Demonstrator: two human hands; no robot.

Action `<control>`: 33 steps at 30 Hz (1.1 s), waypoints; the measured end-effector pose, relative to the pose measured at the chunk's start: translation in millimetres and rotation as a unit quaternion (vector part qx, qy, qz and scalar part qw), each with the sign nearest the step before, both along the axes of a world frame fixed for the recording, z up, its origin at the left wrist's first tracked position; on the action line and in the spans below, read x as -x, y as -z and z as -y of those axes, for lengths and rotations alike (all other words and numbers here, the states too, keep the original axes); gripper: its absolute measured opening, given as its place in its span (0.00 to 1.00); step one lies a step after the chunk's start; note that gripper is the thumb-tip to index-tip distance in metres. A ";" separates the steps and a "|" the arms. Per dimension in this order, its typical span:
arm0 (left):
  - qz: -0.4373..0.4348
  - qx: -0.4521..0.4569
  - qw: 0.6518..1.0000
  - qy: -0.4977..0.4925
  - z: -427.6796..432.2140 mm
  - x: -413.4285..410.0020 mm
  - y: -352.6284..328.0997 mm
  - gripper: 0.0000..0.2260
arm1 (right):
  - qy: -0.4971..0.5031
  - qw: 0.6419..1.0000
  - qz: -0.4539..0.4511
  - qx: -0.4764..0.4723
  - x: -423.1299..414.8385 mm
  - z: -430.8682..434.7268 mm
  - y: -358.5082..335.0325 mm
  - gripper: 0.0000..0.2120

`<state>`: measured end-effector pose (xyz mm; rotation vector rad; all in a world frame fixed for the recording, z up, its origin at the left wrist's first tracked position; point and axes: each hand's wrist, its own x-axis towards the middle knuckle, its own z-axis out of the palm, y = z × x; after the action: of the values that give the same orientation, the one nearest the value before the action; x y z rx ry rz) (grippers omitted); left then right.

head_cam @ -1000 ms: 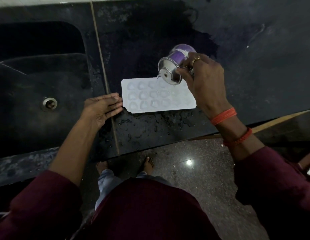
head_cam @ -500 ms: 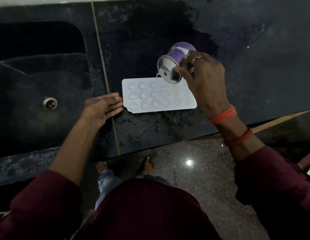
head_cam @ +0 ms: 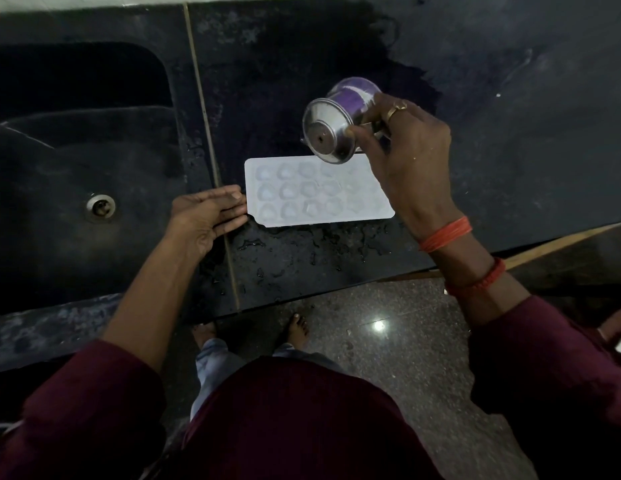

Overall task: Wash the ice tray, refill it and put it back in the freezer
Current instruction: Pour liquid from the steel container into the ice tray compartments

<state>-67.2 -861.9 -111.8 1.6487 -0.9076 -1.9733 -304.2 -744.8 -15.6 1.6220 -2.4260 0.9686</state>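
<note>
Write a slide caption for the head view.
Right hand tilts a steel cup over the ice tray; left hand touches its edge.

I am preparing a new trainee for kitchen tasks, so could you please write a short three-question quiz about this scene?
1. True or false: the right hand holds the steel cup upright.
2. Where does the ice tray lie? A on the floor; B on the counter beside the sink; C inside the sink.
3. Fill in: the straight fingers of the ____ hand touch the tray's end nearest the sink.
Key: 1 false, the cup is tilted over the tray; 2 B; 3 left hand.
</note>
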 end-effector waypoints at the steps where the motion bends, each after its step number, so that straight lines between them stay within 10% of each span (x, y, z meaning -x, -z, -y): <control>1: 0.000 0.000 1.000 0.000 0.2 -0.2 0.0 0.03 | -0.006 1.000 -0.002 0.003 -2.2 1.1 -0.1 0.11; 33: -0.015 -0.005 1.000 -0.008 0.2 -5.8 2.5 0.05 | -0.067 0.997 -0.042 0.007 -18.1 10.1 12.5 0.14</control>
<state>-61.3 -862.0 -114.3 1.6211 -0.8717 -1.9895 -286.1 -754.9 -28.1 1.8021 -2.2775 0.9126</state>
